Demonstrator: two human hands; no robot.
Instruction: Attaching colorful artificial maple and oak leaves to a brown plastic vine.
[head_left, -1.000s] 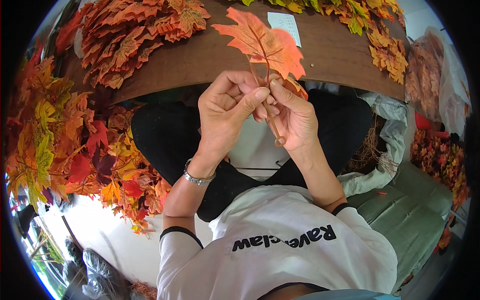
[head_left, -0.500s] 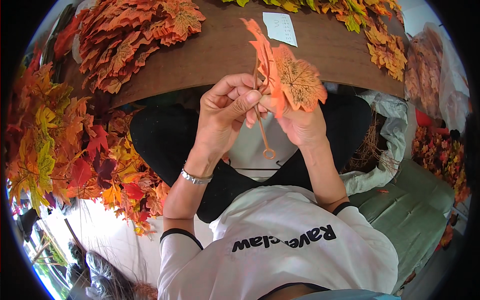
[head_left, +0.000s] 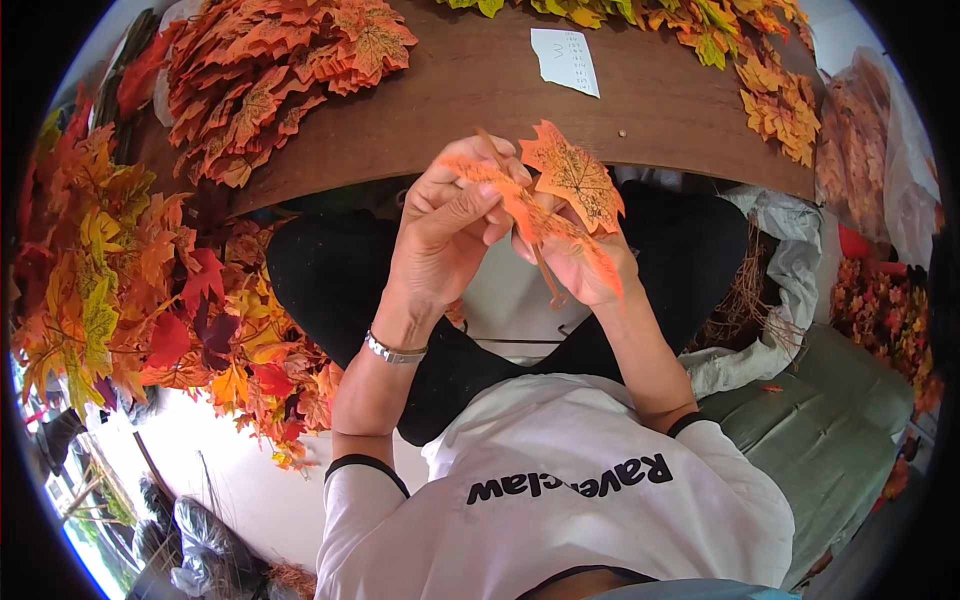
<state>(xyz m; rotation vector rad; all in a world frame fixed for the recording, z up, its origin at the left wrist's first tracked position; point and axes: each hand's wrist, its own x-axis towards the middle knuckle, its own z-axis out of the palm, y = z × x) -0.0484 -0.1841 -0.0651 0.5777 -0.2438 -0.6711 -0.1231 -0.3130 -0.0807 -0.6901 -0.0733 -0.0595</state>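
Observation:
Between my two hands, just off the table's near edge, is an artificial leaf stem (head_left: pixel 545 268), a thin brown rod with orange maple leaves (head_left: pixel 577 180) on it. My left hand (head_left: pixel 450 215) is closed, thumb and fingers pinching the stem where a leaf seen nearly edge-on crosses it. Partly behind the leaves, my right hand (head_left: pixel 590 265) grips lower on the sprig; its fingertips are mostly hidden. The stem slants, its lower end pointing toward my lap.
A brown table (head_left: pixel 450 90) carries a thick pile of orange leaves (head_left: pixel 270 80), a slip of paper (head_left: pixel 565 62) and yellow-orange leaves (head_left: pixel 775 110). Bunched autumn foliage (head_left: pixel 120 280) stands at my left. At right are a white sack (head_left: pixel 790 230) of thin brown stems and a bag of leaves (head_left: pixel 855 150).
The sprig has turned and dropped lower. Its leaves now lie across my hands instead of standing up, and the ring at the stem's end has swung rightward and upward.

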